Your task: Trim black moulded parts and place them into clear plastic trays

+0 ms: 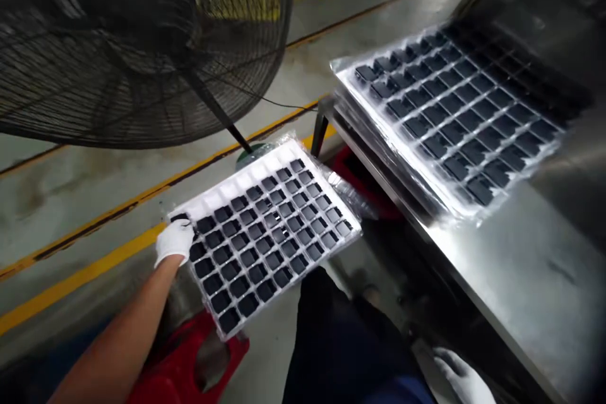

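The right hand [461, 377], in a white glove, sits at the bottom right of the frame, low beside the near edge of the table [511, 278]. Only part of it shows and it is blurred, so I cannot tell whether it is open or closed, and nothing can be seen in it. Just left of it, at the bottom centre, is the person's dark trouser leg [341, 341].

The left hand [174, 241], also gloved in white, is at the left centre of the frame at the end of a bare forearm. It is closed on the left edge of a white tray [246, 180], gripping it with the fingers over the rim. The tray is held off the floor, tilted, in the middle of the frame, and most of its pockets carry small black square parts [265, 243]; the row along its far edge is bare white. A red plastic stool [184, 366] lies below the tray at the bottom left.

Further off, on the steel table at the upper right, a stack of clear trays [454, 107] holds rows of the same black parts. At the upper left a large black fan [142, 44] stands over the grey floor [71, 183], which has yellow lines painted across it.
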The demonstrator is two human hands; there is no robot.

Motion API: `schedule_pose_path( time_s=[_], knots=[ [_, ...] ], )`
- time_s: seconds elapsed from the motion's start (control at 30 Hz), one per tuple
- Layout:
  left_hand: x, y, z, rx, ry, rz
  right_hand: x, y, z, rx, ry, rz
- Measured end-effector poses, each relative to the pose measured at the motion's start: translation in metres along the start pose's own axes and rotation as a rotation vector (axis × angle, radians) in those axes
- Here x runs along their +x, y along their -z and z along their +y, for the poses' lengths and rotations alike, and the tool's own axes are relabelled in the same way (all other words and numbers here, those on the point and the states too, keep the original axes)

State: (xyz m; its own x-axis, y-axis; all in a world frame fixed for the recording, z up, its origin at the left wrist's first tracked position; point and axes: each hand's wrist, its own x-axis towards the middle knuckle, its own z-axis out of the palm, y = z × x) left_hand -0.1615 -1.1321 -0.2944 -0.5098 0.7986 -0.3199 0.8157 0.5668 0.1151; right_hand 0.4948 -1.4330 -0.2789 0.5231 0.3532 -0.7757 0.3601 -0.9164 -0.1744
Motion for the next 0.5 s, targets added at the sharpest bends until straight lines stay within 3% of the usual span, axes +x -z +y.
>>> schedule_pose_path(
  time_s=[0.1,0.23,0.37,0.43,0.5],
  knots=[
    [-0.082,-0.050,0.036,-0.096,-0.094,-0.153,0.024,-0.002,0.060,-0.025,-0.065,-0.027],
    [-0.230,-0.150,0.096,-0.263,-0.240,-0.496,0.079,0.006,0.120,-0.154,-0.096,-0.079],
    [-0.361,-0.267,0.143,-0.370,-0.266,-0.767,0.187,0.000,0.144,-0.325,-0.064,0.043],
    [-0.404,-0.325,0.151,-0.365,-0.244,-0.845,0.255,-0.009,0.139,-0.368,-0.011,0.153],
    [-0.430,-0.378,0.149,-0.337,-0.208,-0.881,0.323,-0.017,0.127,-0.379,0.058,0.275]
  ],
)
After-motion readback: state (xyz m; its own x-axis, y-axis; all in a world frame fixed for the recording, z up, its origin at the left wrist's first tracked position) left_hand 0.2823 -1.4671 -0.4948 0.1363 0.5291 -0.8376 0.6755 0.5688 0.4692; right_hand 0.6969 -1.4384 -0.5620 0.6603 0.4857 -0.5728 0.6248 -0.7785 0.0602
